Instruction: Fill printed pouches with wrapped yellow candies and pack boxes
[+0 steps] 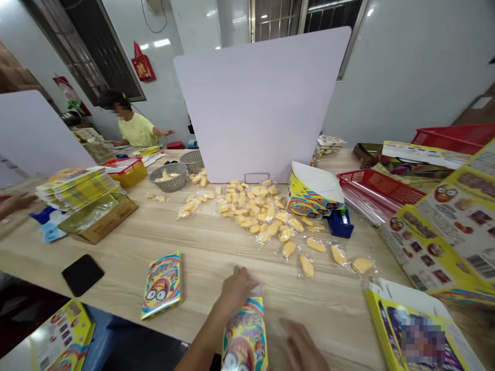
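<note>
My left hand [236, 288] is closed at the top end of a yellow cartoon-printed carton [245, 335], whose pale end flap sticks up beside the fingers. The carton's lower part runs out of view. To its right, my right hand [303, 348] is blurred by motion; its fingers look stretched out, with nothing visible in them. A second, closed carton [162, 286] lies on the table to the left. Beyond my hands spreads a pile of yellow snack pieces in clear wrappers [266, 211], with a few single ones [307, 266] nearer to me.
A white divider board [259, 113] stands behind the pile. To the right are a cut-open carton [313, 193], a blue tape dispenser [341, 224], a red basket [381, 188] and flat cartons [421, 330]. Leftward lie a black phone [82, 274], grey baskets [169, 178] and a co-worker [137, 129].
</note>
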